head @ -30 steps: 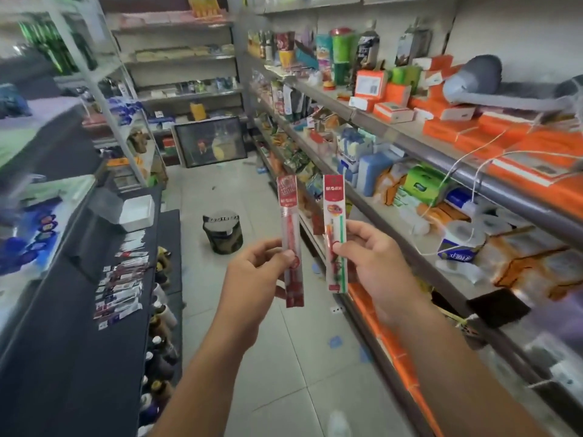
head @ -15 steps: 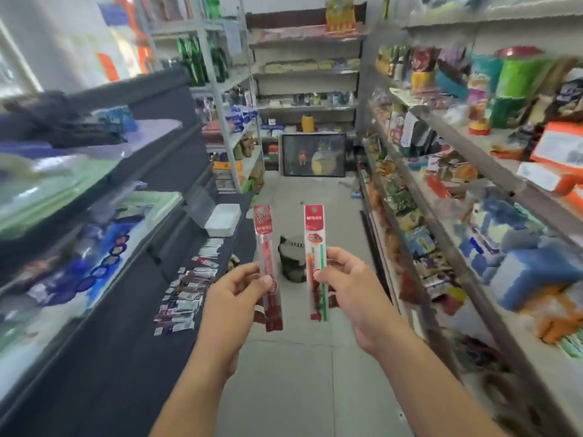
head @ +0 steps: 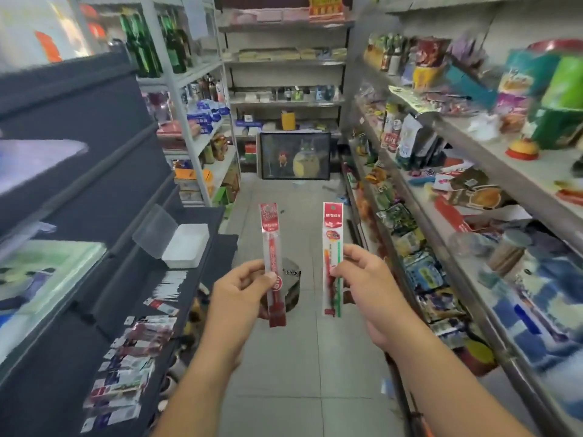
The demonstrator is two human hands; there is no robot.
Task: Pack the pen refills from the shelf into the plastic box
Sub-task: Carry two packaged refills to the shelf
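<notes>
The person is holding up two packs of pen refills over the aisle floor (head: 303, 389), one in each hand, both upright and well apart from each other. The left hand (head: 243, 290) is pinching the red refill pack (head: 272, 247) near its lower half, thumb in front and the other fingers curled behind it; the pack's bottom end is hanging below the fingers. The right hand (head: 362, 279) is pinching the white refill pack (head: 332, 238) at its middle in the same way, its red header pointing up and green and orange refills showing through the sleeve.

On the left, a dark shelf (head: 205, 272) is carrying the rest of the task's things. The plastic box (head: 187, 247) is sitting at the shelf's far end, white, with its clear lid (head: 154, 230) standing open and tilting back towards the shelf's rear wall. More refill packs (head: 132, 357) are lying flat in a loose line along the shelf's front edge, running from the near end up towards the box but not touching it.

A dark bin (head: 291, 280) is standing on the floor, partly hidden behind both hands and the packs. A framed picture (head: 295, 156) is leaning at the far end of the aisle. Snack packets (head: 397, 216) are crowding the blurred right shelves.
</notes>
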